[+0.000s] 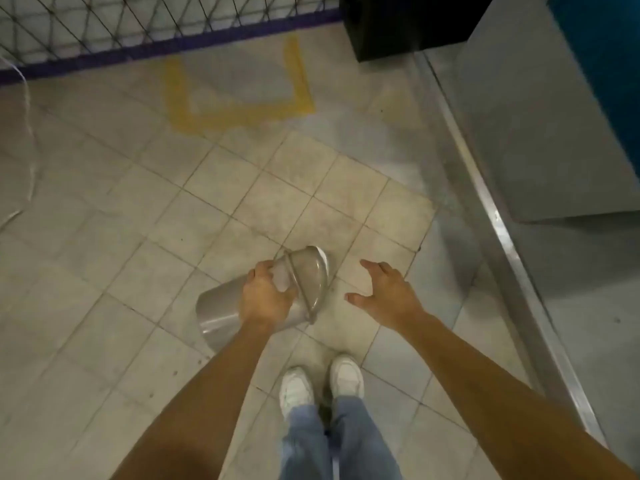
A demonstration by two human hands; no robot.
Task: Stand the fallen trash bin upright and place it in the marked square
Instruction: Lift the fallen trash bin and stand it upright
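Left hand (266, 296) on fallen bin (221, 315)

There is one view only, from the person's head, looking forward and steeply down at the tiled floor (242, 209). It sits close above both outstretched forearms, with the left hand (266, 296) and right hand (388, 292) mid-frame, shoes (322, 382) below them and a wire fence (138, 22) far beyond.

I see the bin (221, 311) as smooth grey plastic with a soft sheen, its lid (310, 278) glossier. The floor (145, 237) is matt, scuffed tile; the square (239, 84) is worn yellow paint; the rail (498, 237) is brushed metal.
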